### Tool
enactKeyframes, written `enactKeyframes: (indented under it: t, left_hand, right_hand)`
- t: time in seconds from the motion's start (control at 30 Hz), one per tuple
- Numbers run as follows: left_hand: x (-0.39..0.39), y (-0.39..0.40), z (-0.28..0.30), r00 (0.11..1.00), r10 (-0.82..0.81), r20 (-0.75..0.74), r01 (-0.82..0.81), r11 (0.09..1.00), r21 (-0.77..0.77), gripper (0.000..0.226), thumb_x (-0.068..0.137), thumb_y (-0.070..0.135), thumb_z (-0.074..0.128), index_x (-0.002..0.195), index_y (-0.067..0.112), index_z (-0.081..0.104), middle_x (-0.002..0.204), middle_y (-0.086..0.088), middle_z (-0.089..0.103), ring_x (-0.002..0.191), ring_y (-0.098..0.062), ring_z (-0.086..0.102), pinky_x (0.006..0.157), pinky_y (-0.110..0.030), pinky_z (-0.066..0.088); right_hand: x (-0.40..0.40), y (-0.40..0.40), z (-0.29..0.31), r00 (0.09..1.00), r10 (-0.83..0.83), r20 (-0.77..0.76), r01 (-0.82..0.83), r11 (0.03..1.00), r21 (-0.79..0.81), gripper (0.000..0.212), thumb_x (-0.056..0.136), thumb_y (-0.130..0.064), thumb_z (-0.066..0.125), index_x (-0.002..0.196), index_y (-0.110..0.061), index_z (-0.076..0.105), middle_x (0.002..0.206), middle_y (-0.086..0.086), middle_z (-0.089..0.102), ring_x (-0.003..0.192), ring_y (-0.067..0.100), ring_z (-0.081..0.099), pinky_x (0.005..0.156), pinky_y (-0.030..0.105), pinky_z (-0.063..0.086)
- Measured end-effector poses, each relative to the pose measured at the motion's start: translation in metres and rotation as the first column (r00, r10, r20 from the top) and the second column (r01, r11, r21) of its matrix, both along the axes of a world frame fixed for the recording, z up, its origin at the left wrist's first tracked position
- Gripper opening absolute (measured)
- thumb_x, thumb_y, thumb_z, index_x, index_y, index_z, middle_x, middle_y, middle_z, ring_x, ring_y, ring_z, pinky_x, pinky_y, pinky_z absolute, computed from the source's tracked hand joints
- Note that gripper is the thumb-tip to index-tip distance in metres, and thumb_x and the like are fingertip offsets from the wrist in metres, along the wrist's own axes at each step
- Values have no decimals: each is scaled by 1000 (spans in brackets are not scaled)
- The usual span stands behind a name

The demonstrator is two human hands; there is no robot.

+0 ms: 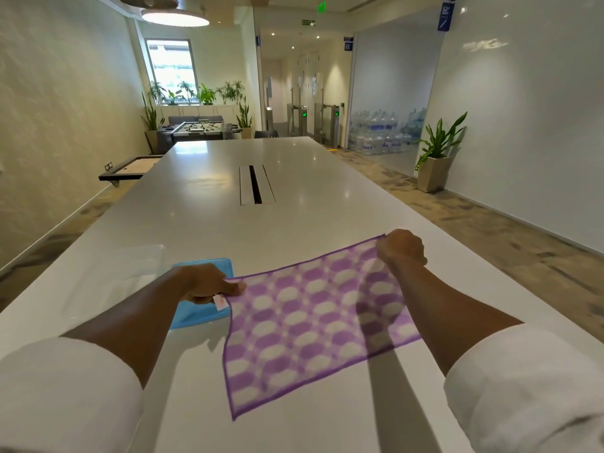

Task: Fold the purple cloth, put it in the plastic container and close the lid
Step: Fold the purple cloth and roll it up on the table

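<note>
purple cloth (313,318) held spread out over the white table (202,197), unfolded, near edge hanging loose. left hand (209,282) pinching one top corner, right hand (402,248) clenched on the other. likely thin, light, limp, easy to crease; best gripped at corners. small tag (219,302) by left corner, unreadable. clear container (130,273) and blue lid (199,313) just left, lid partly under the cloth. green exit sign (308,22) far back.
</note>
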State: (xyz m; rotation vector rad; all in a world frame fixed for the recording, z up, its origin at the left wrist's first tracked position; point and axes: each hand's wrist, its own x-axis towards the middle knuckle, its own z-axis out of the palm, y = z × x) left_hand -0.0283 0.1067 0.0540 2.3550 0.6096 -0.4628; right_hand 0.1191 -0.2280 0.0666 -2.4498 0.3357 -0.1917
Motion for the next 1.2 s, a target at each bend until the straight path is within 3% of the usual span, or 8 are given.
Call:
enactKeyframes:
  t: [0.1, 0.23, 0.33, 0.5, 0.6, 0.73, 1.0, 1.2]
  left_hand:
    - [5, -6, -2, 994, 57, 96, -44, 991, -127, 46, 83, 43, 71, 100, 1, 69, 81, -7, 59, 71, -16, 52, 64, -23, 44]
    - [12, -24, 4, 963, 87, 256, -73, 995, -63, 21, 92, 39, 60, 97, 19, 62, 101, -7, 58, 92, -22, 54, 85, -37, 50]
    - [19, -33, 8, 910, 225, 348, -136, 955, -264, 36, 92, 37, 61, 120, 15, 63, 107, -4, 60, 97, -19, 57, 79, -29, 51]
    - [31, -51, 12, 889, 222, 400, -85, 939, -333, 23, 94, 38, 59, 97, 18, 70, 97, -2, 67, 84, -11, 61, 76, -22, 55]
    - [39, -64, 14, 862, 268, 431, -100, 922, -374, 23, 90, 38, 65, 98, 19, 74, 87, 2, 69, 75, -8, 61, 56, -13, 50]
    - [45, -75, 17, 843, 286, 456, -96, 913, -397, 11, 85, 35, 71, 83, 24, 73, 84, 1, 71, 76, -10, 63, 57, -15, 50]
    - [45, -85, 23, 823, 333, 459, -107, 886, -451, 8, 83, 28, 74, 80, 20, 73, 88, -3, 72, 85, -16, 67, 59, -19, 52]
    - [45, -86, 24, 812, 382, 441, -130, 856, -500, 14, 83, 28, 75, 90, 16, 75, 88, -5, 74, 80, -13, 69, 64, -21, 55]
  right_hand:
    - [-3, 8, -6, 997, 77, 7, -78, 997, 27, 26, 91, -25, 57, 107, -7, 68, 110, 14, 67, 102, 33, 61, 92, 43, 52]
    - [-5, 17, -13, 978, 206, 36, -209, 974, 90, 22, 87, -23, 58, 98, -8, 71, 100, 11, 70, 91, 30, 64, 83, 37, 53]
    - [-9, 27, -15, 943, 323, 74, -332, 925, 185, 20, 82, -19, 62, 94, -11, 75, 91, 6, 70, 85, 25, 64, 76, 30, 51]
    - [-22, 48, -10, 869, 493, 34, -442, 745, 499, 6, 81, -13, 70, 77, -15, 71, 76, 6, 70, 49, 11, 61, 44, 18, 43]
    - [-30, 57, -3, 802, 597, 23, -502, 652, 569, 5, 84, -14, 71, 86, -10, 72, 75, 5, 72, 48, 11, 64, 50, 19, 48]
    - [-37, 70, 5, 756, 652, 53, -523, 554, 647, 11, 84, -11, 71, 90, -3, 74, 78, 7, 73, 53, 13, 64, 55, 21, 56]
    - [-47, 88, 12, 719, 683, 128, -617, 543, 569, 5, 85, -12, 73, 87, -7, 74, 78, 7, 72, 57, 11, 71, 52, 17, 54]
    - [-52, 94, 12, 689, 706, 165, -681, 552, 481, 16, 87, -10, 70, 98, 2, 72, 82, 11, 70, 61, 14, 69, 55, 17, 55]
